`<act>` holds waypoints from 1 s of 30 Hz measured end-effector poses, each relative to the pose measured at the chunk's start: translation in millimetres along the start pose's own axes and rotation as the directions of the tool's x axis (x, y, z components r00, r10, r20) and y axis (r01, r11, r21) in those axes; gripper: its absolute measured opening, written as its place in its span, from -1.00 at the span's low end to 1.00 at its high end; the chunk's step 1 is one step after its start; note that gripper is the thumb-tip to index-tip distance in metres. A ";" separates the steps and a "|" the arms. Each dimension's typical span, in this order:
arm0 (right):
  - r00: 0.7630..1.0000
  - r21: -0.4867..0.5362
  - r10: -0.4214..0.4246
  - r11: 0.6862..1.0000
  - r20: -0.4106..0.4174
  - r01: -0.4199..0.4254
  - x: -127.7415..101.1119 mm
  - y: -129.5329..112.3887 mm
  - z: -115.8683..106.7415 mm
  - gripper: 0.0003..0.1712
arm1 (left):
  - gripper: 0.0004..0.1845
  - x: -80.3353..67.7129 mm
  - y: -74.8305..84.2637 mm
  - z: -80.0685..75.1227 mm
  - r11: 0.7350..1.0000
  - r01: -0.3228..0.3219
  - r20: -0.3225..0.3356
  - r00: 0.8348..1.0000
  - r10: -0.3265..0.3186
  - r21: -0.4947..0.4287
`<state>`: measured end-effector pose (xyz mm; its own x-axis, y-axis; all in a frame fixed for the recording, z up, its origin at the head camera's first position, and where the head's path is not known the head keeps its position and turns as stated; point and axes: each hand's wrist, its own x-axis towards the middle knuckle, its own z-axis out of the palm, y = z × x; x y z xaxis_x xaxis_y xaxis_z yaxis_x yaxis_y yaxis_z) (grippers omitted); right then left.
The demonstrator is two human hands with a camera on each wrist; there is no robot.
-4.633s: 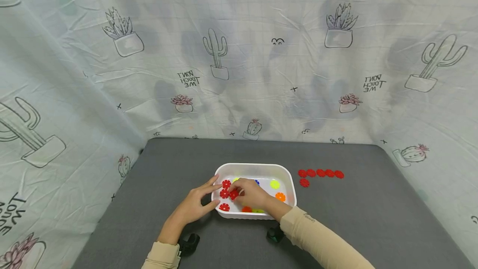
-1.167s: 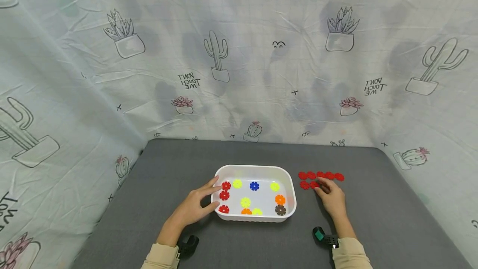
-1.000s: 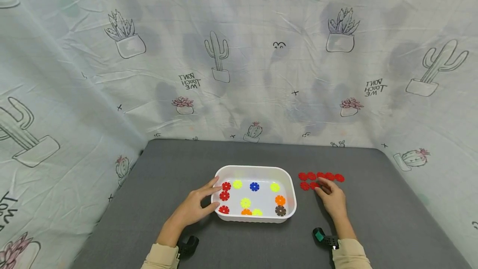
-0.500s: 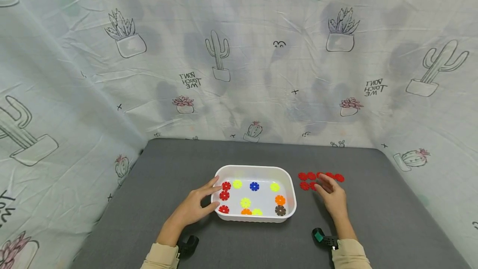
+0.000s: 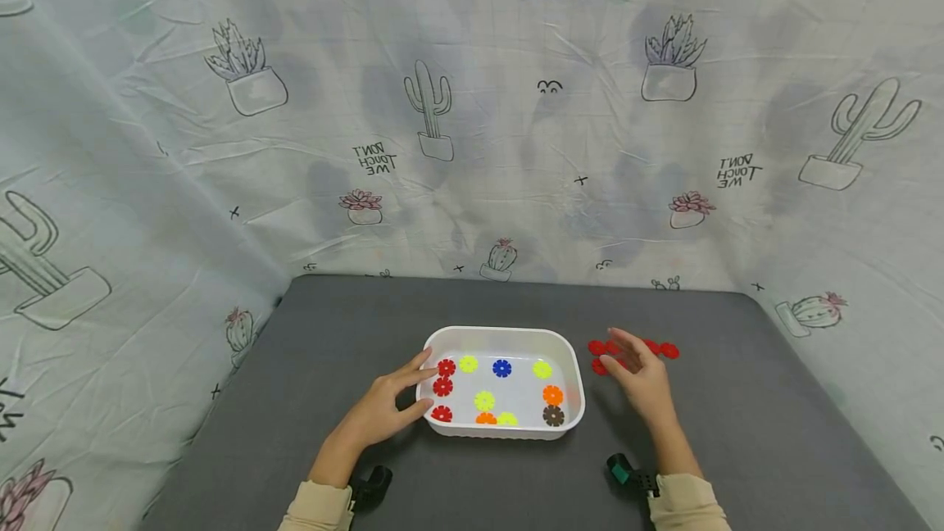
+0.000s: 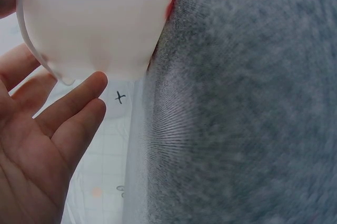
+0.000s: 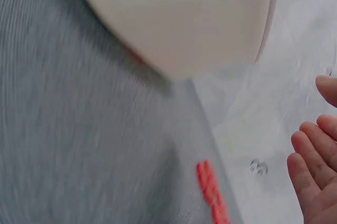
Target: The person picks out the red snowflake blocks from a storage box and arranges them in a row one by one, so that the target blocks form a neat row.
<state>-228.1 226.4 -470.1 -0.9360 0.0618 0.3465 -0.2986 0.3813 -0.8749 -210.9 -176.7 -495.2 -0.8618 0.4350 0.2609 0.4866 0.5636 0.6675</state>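
My left hand (image 5: 383, 410) rests with relaxed fingers against the white tray (image 5: 509, 333) of coloured discs, while my right hand (image 5: 640, 379) hovers open-fingered, holding nothing, over the red discs (image 5: 668, 350) beside it.

White tray (image 5: 504, 333), red discs (image 5: 668, 350), grey tabletop (image 5: 354, 326) (cactus-print cloth (image 5: 428, 109) behind).

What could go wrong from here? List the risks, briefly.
1. The right hand hangs open over the red discs on the table; a low sweep might scatter that group.
2. Three red discs in the tray lie beside the left hand, close to yellow, orange, blue and brown ones; a hasty reach could grab the wrong colour.
3. The left hand merely touches the white tray, so it may slide.
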 end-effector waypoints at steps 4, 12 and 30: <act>0.999 0.045 -0.018 0.999 0.047 0.016 1.8 -4.7 7.5 -0.44 | -0.46 -0.6 -0.2 0.1 1.000 -0.009 -0.004 1.000 0.009 -0.002; 0.977 0.170 -0.143 0.979 0.158 0.116 -0.4 -22.1 29.4 -0.45 | -0.45 -0.1 -1.6 0.3 1.000 0.017 0.012 1.000 -0.017 -0.008; 0.863 0.234 -0.168 0.970 0.476 0.060 -3.3 -52.6 98.6 -0.48 | -0.44 0.2 -0.3 -1.0 0.999 0.032 0.018 0.999 -0.032 -0.002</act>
<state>-227.6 115.2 -458.5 -0.8463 -0.4503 0.2848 -0.3893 0.1577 -0.9075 -211.3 -177.5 -494.7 -0.8741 0.4293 0.2273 0.4588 0.5760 0.6765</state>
